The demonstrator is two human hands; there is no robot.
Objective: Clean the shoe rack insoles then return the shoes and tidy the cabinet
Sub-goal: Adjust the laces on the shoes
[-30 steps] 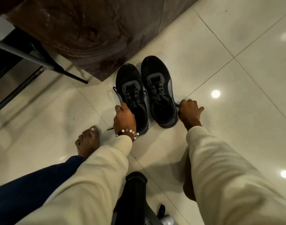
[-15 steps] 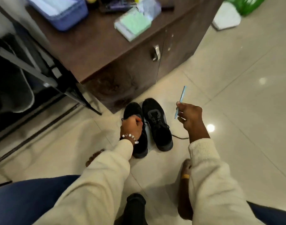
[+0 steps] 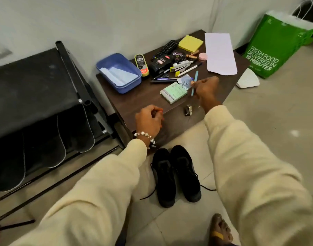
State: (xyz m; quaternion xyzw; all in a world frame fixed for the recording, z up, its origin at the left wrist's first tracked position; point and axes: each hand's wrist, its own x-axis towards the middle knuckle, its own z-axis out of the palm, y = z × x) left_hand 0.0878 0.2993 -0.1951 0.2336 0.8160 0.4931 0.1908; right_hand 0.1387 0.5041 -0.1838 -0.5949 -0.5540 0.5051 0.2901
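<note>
Above the cabinet (image 3: 145, 98), the right hand (image 3: 206, 87) pinches a blue pen (image 3: 194, 83); the left hand's (image 3: 148, 119) grip is clenched, empty.

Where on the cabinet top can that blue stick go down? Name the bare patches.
Bare wood lies along the cabinet top's near edge, between the blue tray and the green box. A smaller bare patch lies right of the right hand, below the white paper. The back middle, around the stapler, is crowded.
</note>
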